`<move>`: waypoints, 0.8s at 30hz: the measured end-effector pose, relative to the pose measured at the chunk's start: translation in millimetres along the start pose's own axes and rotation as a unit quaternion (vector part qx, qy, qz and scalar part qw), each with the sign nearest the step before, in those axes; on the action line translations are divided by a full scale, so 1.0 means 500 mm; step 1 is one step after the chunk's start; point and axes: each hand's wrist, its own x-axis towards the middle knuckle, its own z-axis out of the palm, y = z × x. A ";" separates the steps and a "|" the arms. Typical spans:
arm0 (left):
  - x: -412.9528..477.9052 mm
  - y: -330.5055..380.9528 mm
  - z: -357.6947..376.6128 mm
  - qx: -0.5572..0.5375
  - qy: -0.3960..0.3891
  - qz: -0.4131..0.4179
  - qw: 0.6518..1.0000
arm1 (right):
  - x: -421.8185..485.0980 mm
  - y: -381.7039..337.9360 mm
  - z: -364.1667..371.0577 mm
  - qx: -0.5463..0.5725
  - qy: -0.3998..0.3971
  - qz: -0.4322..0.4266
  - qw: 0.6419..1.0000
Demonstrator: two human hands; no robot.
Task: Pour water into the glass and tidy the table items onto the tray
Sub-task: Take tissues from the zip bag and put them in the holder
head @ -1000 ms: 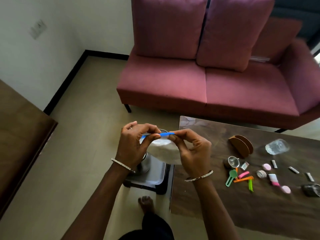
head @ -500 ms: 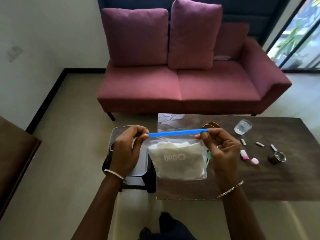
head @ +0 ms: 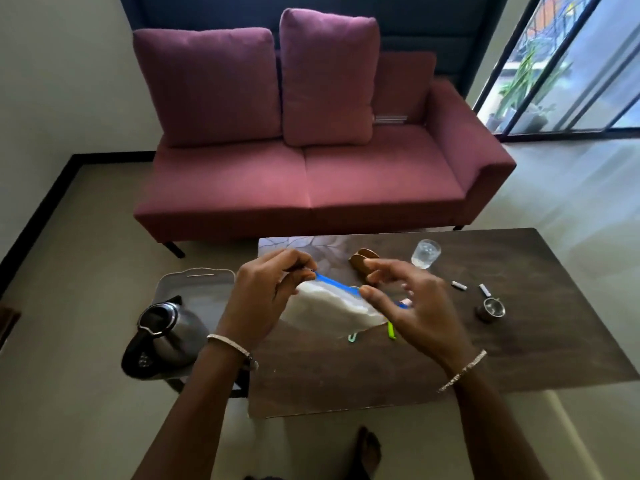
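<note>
1. Standing at lower left, the kettle [head: 166,337] is seen on the tray [head: 194,282]; markings on its base are too small to be read.
2. The blue zip strip [head: 332,280] of the bag [head: 329,306] is pinched by the left hand [head: 263,299].
3. The right hand [head: 415,313] is held loosely spread, thumb tip against the strip.
4. The glass [head: 425,253] is set on the table [head: 346,382], upper right of centre.
</note>
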 end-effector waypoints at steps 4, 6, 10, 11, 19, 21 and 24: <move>0.058 0.033 0.112 0.034 0.005 0.035 0.999 | 0.030 0.049 -0.048 -0.083 -0.024 -0.066 0.994; 0.082 0.043 0.161 0.027 0.014 0.033 0.999 | 0.036 0.082 -0.067 -0.074 -0.010 -0.066 0.995; 0.102 0.079 0.254 0.033 0.109 -0.034 0.993 | 0.044 0.146 -0.088 0.002 0.029 0.046 0.999; 0.102 0.093 0.279 0.035 0.148 -0.076 0.985 | 0.047 0.161 -0.093 0.032 0.030 0.086 0.995; 0.088 0.141 0.407 -0.215 0.043 -0.370 0.903 | 0.053 0.211 -0.138 0.279 -0.015 0.213 0.936; 0.099 0.139 0.417 -0.238 0.055 -0.388 0.889 | 0.054 0.218 -0.139 0.291 -0.018 0.214 0.932; 0.117 0.129 0.425 -0.286 0.057 -0.431 0.854 | 0.061 0.228 -0.141 0.302 -0.025 0.220 0.927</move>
